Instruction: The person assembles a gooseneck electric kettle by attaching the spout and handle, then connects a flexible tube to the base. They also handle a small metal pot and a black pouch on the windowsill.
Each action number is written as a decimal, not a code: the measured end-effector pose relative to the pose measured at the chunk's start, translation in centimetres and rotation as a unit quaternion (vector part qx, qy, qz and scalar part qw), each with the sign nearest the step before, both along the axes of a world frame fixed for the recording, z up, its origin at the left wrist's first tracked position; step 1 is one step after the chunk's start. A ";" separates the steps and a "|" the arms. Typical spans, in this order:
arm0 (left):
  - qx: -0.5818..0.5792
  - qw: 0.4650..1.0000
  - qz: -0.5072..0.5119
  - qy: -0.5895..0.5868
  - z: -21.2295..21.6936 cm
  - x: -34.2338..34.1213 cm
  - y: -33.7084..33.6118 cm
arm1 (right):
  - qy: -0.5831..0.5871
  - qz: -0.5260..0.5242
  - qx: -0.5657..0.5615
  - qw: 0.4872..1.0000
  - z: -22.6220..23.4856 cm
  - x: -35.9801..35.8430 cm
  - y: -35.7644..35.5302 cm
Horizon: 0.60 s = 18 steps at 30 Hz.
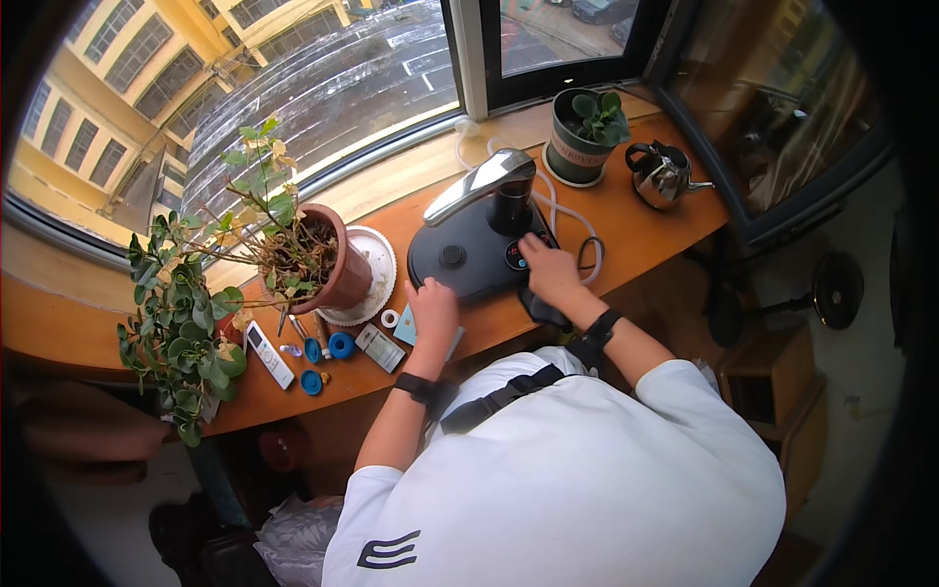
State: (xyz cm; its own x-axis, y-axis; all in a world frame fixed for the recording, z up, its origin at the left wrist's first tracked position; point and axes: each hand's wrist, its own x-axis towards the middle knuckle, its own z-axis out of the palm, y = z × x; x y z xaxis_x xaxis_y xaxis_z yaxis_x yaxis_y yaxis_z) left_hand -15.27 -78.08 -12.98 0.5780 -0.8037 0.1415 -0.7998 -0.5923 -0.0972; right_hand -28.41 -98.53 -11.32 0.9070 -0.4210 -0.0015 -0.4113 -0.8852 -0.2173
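Observation:
A black water dispenser base (468, 272) with a long chrome spout (484, 186) stands on the wooden windowsill counter (641, 243). My left hand (433, 311) is at the base's front left edge, fingers curled against the rim. Over the small lit control panel (515, 256), my right hand (551, 274) reaches with fingers stretched, a fingertip touching or just above it. Nothing shows in the right hand. A round dark plate (452, 255) sits on the left part of the base. Beneath my left hand lies a light blue card or booklet (404, 329), partly covered.
A leafy plant in a brown pot (342, 262) stands left, and a green pot (575, 147) behind right. A steel kettle (661, 176) stands far right. Pale tubing (554, 207) loops behind the dispenser. A white remote (269, 354), blue lids (311, 382) and a blue ring (341, 345) lie left.

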 end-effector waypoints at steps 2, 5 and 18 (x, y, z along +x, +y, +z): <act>0.001 1.000 0.000 0.001 0.3 -0.2 0.0 | -0.021 0.060 0.006 0.998 -0.2 0.4 2.2; -0.010 1.000 0.001 -0.006 -0.2 -0.1 0.5 | -0.036 0.062 0.022 0.997 -0.5 -0.2 1.4; -0.012 0.999 -0.009 0.043 0.1 0.6 0.8 | -0.020 0.081 0.063 0.995 0.7 -1.9 1.9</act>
State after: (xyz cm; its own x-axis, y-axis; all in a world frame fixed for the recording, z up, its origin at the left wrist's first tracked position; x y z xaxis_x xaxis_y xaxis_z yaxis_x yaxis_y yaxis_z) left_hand -14.63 -77.24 -12.89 0.5747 -0.8108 0.1109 -0.8148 -0.5795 -0.0144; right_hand -30.34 -96.66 -10.64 0.9631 -0.2690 -0.0081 -0.2553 -0.9038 -0.3435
